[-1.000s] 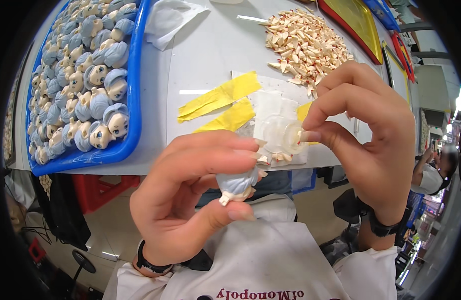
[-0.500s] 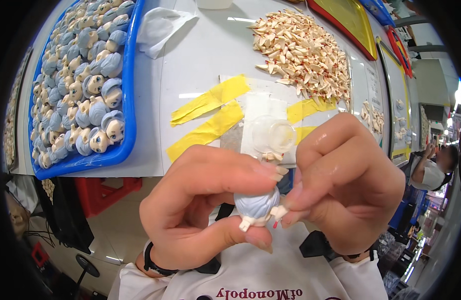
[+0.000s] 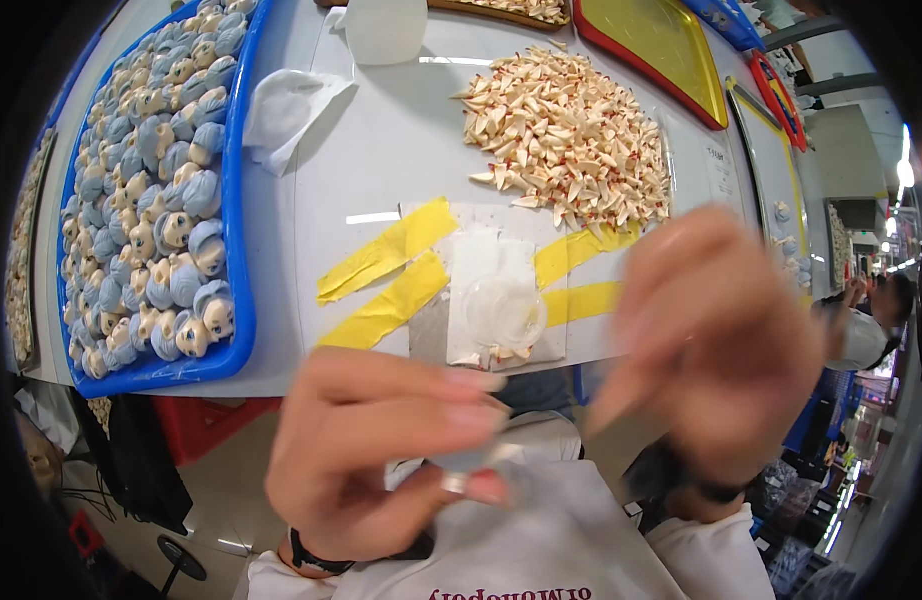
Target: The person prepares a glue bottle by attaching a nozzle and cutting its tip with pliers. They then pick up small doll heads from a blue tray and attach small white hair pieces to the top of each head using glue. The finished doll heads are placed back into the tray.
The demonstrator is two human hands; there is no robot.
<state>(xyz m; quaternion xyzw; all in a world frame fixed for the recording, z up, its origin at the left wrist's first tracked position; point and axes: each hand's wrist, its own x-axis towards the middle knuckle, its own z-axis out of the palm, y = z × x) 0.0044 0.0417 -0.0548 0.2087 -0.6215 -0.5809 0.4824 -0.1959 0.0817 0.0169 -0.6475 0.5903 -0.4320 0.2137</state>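
Fingers and thumb of my left hand pinch a small doll head with light blue hair. The fingers cover most of it, and a pale bit of it shows by the thumb. To the right, apart from the head, my right hand is smeared by motion, so its fingers do not show clearly. Beyond both hands sits a small clear round dish on a white paper sheet, with a few cream pieces at its near edge. A large pile of small pointed cream pieces with red tips lies farther back.
At the left, a blue tray holds many blue-haired doll heads. Yellow tape strips flank the sheet. A crumpled white cloth, a whitish translucent container and a yellow-and-red tray stand farther back. Another person is far right.
My right hand has come away from the doll head and moved right and up. My left hand still holds the head, slightly lower and more left. The view has shifted.
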